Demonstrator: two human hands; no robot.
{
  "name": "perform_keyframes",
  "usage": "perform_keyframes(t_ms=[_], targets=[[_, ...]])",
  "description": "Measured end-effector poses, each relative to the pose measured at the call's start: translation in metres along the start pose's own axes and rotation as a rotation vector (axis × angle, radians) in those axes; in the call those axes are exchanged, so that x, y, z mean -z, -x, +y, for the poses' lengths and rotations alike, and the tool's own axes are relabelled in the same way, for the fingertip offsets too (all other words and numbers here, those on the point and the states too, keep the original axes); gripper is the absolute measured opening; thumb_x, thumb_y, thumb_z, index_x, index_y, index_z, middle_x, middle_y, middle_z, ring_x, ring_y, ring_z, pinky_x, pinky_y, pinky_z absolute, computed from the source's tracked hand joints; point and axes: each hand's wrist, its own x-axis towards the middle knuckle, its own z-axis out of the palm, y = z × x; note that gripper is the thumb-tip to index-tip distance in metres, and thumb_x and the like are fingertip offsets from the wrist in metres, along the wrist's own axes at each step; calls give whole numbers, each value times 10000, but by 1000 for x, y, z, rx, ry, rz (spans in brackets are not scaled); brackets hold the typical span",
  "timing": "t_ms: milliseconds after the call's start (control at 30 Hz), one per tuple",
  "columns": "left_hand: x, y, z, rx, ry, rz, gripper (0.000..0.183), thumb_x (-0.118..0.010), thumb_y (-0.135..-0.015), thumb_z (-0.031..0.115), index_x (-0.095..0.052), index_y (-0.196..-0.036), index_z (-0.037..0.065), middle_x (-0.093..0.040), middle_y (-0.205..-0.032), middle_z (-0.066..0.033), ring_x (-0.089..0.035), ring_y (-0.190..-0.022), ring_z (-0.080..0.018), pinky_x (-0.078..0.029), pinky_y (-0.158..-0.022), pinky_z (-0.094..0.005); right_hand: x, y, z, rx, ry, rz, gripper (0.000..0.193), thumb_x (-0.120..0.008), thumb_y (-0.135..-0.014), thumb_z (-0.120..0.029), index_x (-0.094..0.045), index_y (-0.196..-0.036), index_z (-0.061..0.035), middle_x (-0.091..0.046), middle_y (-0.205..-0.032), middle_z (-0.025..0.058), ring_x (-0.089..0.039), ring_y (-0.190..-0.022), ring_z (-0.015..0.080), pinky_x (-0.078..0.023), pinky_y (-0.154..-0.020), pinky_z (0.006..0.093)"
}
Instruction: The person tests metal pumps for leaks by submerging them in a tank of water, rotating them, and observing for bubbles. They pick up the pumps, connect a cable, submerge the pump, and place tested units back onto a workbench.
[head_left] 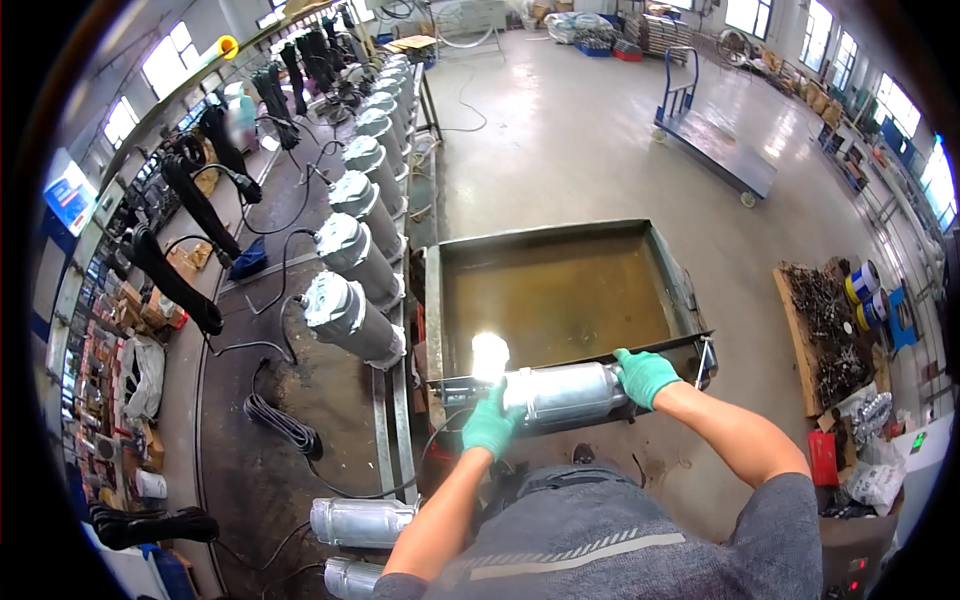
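Observation:
A silver cylindrical submersible pump (570,392) lies on its side along the near rim of a metal tank (432,300). My left hand (490,425), in a green glove, grips its left end. My right hand (648,378), gloved the same, holds the right end, with the fingers partly hidden behind it. Murky brownish water (560,290) stands in the tank beyond the pump. A bright glare covers the spot just above my left hand. From near the left end, a black cable (425,450) runs toward the bench.
On the left bench (340,420), several grey pumps (355,315) stand in a row, their black cables hung in bundles. Two silver pumps (362,522) lie near my left forearm. A flat trolley (715,150) stands at the far right; a wooden pallet (800,340) holds metal parts.

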Motion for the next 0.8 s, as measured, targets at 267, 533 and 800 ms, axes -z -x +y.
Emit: perform_keyframes(t_ms=[267,533,800], targets=[[6,6,7,-25,-92,16,770,-706,-944,401,-362,-1593,169,-571,-1438,-229,-586,-1294,-379,-465,-1078,-456,48,14,27,769,523,65,191,-646,-902,-189,-733,-1051,-109,-675,-1234,87,-688,-1018,285,-575,-819,425],[19,15,41,32,-152,-28,780,-725,-934,380,-360,-1586,156,-561,-1470,-201,-580,-1310,-367,-462,-1093,-466,-5,1,20,39,73,111,319,-618,-969,-399,-703,-1033,-99,-741,-988,154,-725,-908,361,-569,-774,497],[16,11,23,23,-124,-11,764,-734,-931,354,-382,-1572,134,-583,-1441,-206,-607,-1265,-359,-483,-1064,-445,34,7,29,541,334,68,273,-736,-850,-193,-703,-1107,-108,-661,-1167,136,-682,-1035,335,-575,-870,440]])
